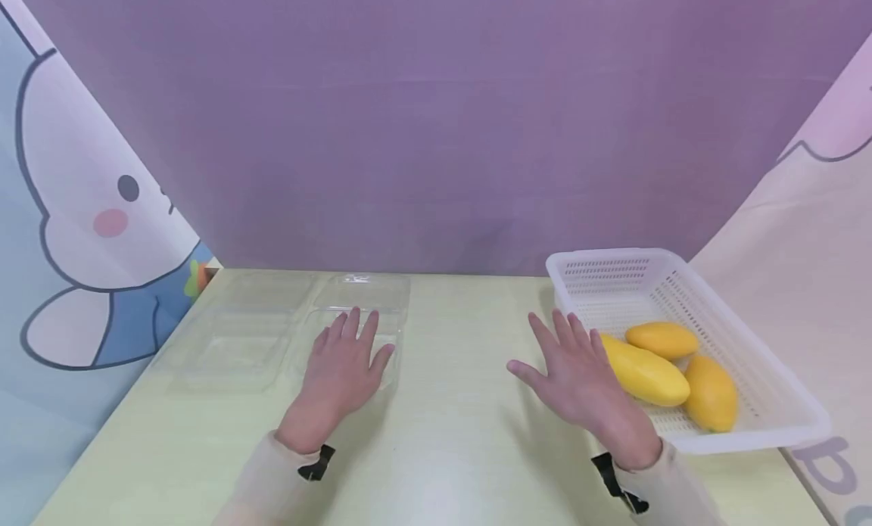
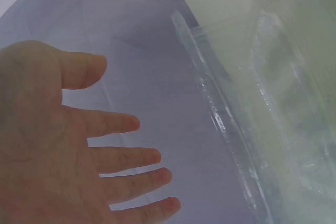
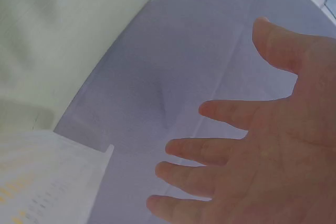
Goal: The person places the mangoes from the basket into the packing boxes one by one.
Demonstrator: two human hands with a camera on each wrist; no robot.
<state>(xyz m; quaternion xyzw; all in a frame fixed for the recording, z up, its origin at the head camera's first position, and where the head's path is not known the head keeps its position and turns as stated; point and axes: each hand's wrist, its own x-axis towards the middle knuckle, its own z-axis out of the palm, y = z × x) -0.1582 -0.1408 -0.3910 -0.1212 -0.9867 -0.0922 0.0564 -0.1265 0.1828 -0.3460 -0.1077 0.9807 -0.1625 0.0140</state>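
Note:
My left hand [image 1: 345,371] hovers palm down with fingers spread, overlapping a clear plastic container [image 1: 391,322] in the head view. A second clear container [image 1: 235,344] stands to its left, its lid part folded back toward the wall. My right hand [image 1: 579,375], fingers straight and apart, is beside the left side of a white plastic basket [image 1: 756,359]. Inside that basket lie three yellow mangoes: a long one [image 1: 647,373], a smaller one [image 1: 662,340] at the back and another [image 1: 711,394] at the right. Both wrist views show bare palms holding nothing.
The pale wooden table [image 1: 450,435] ends at a purple backdrop [image 1: 436,132]. A cartoon-printed curtain [image 1: 75,231] hangs on the left, and a pale printed cloth [image 1: 817,246] on the right. Black straps [image 1: 316,463] sit at the wrists.

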